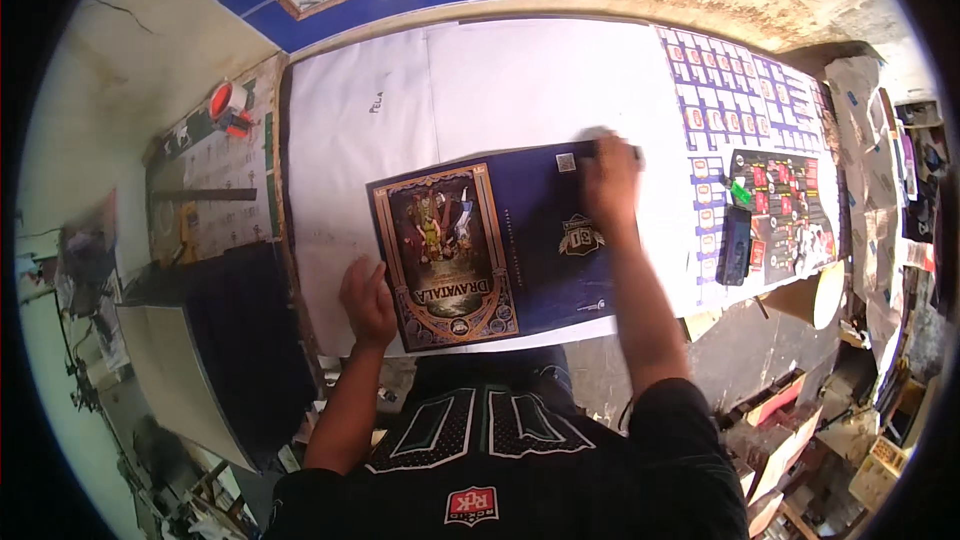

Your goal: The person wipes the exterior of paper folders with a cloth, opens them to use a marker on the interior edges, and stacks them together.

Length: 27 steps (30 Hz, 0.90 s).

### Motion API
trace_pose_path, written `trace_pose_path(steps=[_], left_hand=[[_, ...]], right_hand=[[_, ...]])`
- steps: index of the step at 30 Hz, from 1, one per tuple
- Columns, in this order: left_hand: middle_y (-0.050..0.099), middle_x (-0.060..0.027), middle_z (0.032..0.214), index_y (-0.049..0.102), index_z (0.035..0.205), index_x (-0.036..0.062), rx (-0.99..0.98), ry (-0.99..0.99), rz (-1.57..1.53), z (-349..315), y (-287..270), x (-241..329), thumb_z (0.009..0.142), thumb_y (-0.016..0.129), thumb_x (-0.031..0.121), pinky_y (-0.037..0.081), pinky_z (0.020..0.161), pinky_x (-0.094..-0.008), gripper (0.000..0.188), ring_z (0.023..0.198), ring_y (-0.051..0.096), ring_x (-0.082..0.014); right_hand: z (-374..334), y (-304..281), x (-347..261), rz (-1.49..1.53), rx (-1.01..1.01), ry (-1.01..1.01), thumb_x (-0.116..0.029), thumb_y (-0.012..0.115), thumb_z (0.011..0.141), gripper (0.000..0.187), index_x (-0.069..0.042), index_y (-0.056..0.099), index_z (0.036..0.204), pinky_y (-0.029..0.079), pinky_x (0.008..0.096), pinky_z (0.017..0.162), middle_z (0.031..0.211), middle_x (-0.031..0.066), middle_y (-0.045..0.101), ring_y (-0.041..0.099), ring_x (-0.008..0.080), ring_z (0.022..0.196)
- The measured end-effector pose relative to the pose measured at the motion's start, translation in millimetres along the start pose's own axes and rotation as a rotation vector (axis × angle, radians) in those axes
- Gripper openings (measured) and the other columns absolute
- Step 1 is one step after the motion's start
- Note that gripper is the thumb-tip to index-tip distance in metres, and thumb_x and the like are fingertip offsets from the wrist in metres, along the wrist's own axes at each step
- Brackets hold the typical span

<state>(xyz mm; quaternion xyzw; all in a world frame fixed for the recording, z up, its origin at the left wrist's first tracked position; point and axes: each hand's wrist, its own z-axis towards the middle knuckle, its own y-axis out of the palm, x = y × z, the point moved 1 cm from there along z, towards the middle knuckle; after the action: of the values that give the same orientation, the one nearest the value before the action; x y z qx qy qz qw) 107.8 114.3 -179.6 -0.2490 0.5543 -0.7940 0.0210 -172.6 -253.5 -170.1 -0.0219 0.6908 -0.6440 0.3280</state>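
A dark blue printed sheet or flat cover lies slightly tilted on the white-covered table in front of me. Its left half carries an ornate gold-framed picture, upside down to me, while the right half is plain blue with a small emblem and a square code. My left hand rests by its left edge, fingers apart and holding nothing. Over the upper right corner is my right hand, its fingers smeared by motion. Something dark shows beside those fingers, and whether they grip it or the corner is hidden.
White paper covers the table. Printed sheets lie on the right, with a black poster, a black oblong object and a green item. A red-and-white roll sits left. A dark-draped box stands lower left.
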Motion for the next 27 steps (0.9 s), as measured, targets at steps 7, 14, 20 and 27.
trace_pose_path(steps=[7,14,20,27], left_hand=[[0.046,-0.0195,0.142,0.062,0.128,0.0063,0.0,0.008,-0.009,4,7,-5,0.102,0.039,0.027,0.029,0.11,-0.0494,0.04,0.132,0.041,-0.0387],[0.051,-0.018,0.136,0.068,0.12,0.0035,0.049,-0.083,-0.238,14,7,7,0.103,0.034,0.025,0.031,0.108,-0.0474,0.043,0.126,0.046,-0.037],[0.053,-0.0175,0.134,0.068,0.119,0.0038,0.047,0.006,-0.07,14,4,2,0.103,0.039,0.024,0.034,0.104,-0.0479,0.039,0.123,0.049,-0.0358],[0.06,-0.0145,0.123,0.066,0.118,0.0015,0.018,0.008,-0.009,29,5,-1,0.098,0.054,0.016,0.043,0.096,-0.0443,0.028,0.109,0.059,-0.0307]], right_hand=[[-32,48,-43,-0.182,0.066,-0.173,-0.027,0.047,0.097,0.055,-0.004,0.039,0.147,0.021,0.056,0.117,0.154,0.015,0.037,0.031,0.033,0.145],[-221,93,-207,0.171,-0.403,-0.692,-0.021,0.046,0.093,0.05,-0.007,0.047,0.142,0.02,0.0498,0.118,0.151,0.0118,0.042,0.034,0.0283,0.143],[-230,6,-77,-0.031,-0.129,-0.134,-0.016,0.066,0.078,0.059,-0.006,0.052,0.135,0.033,0.053,0.108,0.136,0.0177,0.052,0.043,0.0372,0.134],[-156,-23,19,-0.061,0.111,0.445,-0.02,0.054,0.096,0.045,-0.005,0.051,0.138,0.035,0.0464,0.11,0.143,0.0198,0.048,0.045,0.0356,0.131]])
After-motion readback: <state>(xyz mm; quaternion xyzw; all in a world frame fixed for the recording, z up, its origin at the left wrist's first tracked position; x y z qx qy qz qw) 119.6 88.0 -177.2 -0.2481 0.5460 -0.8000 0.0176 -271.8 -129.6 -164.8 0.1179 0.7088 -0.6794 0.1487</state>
